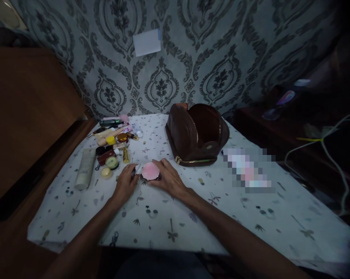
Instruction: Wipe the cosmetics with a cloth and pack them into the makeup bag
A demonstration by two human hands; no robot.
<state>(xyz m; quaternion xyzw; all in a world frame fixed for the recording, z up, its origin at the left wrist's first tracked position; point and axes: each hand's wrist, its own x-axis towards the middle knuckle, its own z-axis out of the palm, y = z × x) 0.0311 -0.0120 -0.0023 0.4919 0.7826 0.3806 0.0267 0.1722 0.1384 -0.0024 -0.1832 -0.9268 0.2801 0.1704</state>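
Note:
Near the middle of the patterned tablecloth, my right hand point(170, 179) is closed round the side of a round jar with a pink top point(150, 171). Just left of the jar, my left hand point(126, 182) has its fingers bent together around a small whitish item point(138, 169), too small to name. Left of my hands lie a gold tube point(126, 155), a green-topped round jar point(112, 162), a small cream-coloured round item point(106, 173) and a large pale tube point(85, 169). Behind and right of the pink jar, a brown bag point(182, 135) stands with its top open.
More cosmetics, among them a yellow-capped item point(110, 140) and a green bottle point(109, 122), lie at the back left. A blurred-out flat item point(247, 170) is to the right. Beyond the table are a wooden panel point(29, 116) at left and a white cable point(334, 166) at right.

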